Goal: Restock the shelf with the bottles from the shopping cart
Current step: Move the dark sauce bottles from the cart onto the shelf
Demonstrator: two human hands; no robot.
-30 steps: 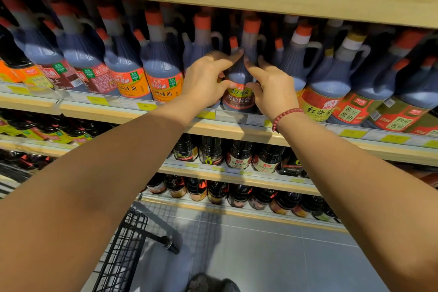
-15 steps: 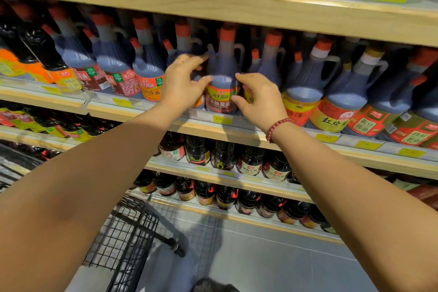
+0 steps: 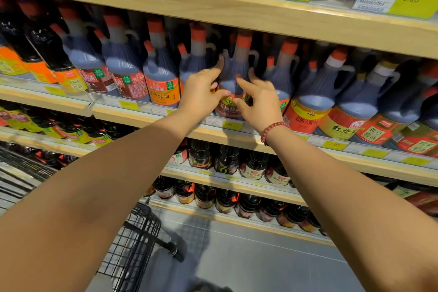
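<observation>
The head view, the only one here, shows the bottle [image 3: 233,78] standing upright in the front row of the shelf [image 3: 237,137], just toward 12 o'clock from centre. The left hand [image 3: 201,95] is at its 9 o'clock and the right hand [image 3: 259,102] at its 3 o'clock. A second ago the fingertips of both hands met high on its shoulder, and half a second ago the hands cupped its body. Now both are spread wide with straight fingers, only touching its sides and label, so it appears seated and being squared up. The next reach should be to the shopping cart [image 3: 132,239] at 7 o'clock, though what it holds cannot be seen. The bottle is a translucent plastic jug, dark with sauce. It has a round belly, a moulded loop handle, a matte orange cap [image 3: 244,40] and a glossy red-and-green label. The shelf lip is pale wood, fronted by a clear price rail. The cart is black wire mesh.
</observation>
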